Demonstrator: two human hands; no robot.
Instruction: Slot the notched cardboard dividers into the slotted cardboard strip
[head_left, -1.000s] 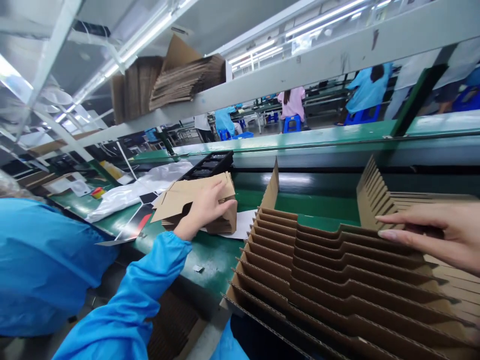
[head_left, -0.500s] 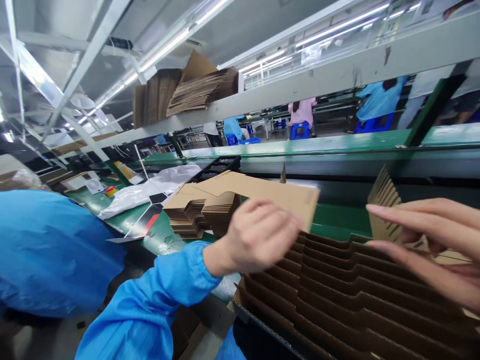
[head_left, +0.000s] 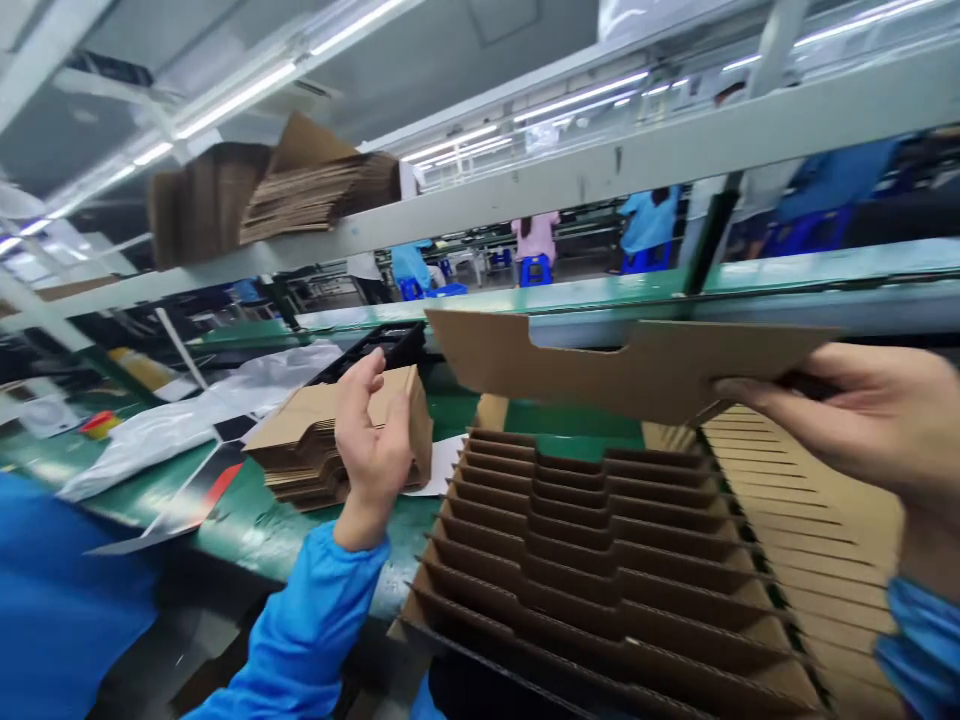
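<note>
My right hand [head_left: 855, 420] grips the right end of a flat cardboard divider [head_left: 570, 370] with a notch in its upper edge. The divider is raised above a cardboard partition box [head_left: 600, 580], where several notched dividers stand upright in rows. Slotted cardboard [head_left: 810, 540] extends along the box's right side, below my right hand. My left hand [head_left: 373, 440] is raised with thumb and fingers apart, holding nothing. It is in front of a stack of flat notched cardboard pieces [head_left: 300, 430] and hides part of it.
Across the bench, a grey rail [head_left: 480, 205] carries upright cardboard sheets [head_left: 322, 190]. Left of the stack lie white plastic wrap [head_left: 210, 410] and a black-and-red printed sheet [head_left: 199, 490]. A black tray [head_left: 390, 345] sits behind it. A blue-clothed person [head_left: 60, 600] is close by on the left.
The divider has passed from my left hand to my right and now spans above the box. My left hand has opened and moved back left toward the stack. The view has swung right.
</note>
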